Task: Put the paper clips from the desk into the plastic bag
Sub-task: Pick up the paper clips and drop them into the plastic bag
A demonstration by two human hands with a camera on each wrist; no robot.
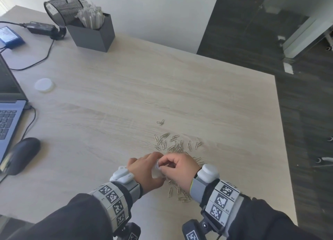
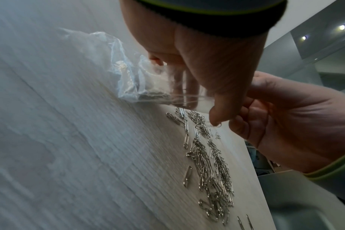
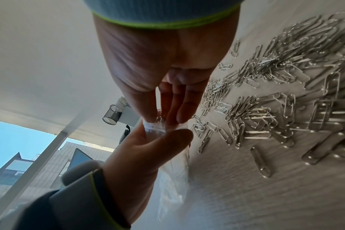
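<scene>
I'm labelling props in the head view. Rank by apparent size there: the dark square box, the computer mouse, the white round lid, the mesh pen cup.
Largest to smallest as they look:
1. Dark square box
2. Mesh pen cup and computer mouse: look alike; the mouse is nearer the camera, so unranked.
3. White round lid

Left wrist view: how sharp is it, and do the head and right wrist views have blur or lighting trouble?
Left wrist view: desk smeared, plastic bag hazy, paper clips readable. Head view: sharp at centre, mouse blurred at the edge. Right wrist view: left hand backlit and dark, near paper clips soft, straight edges bent.
</scene>
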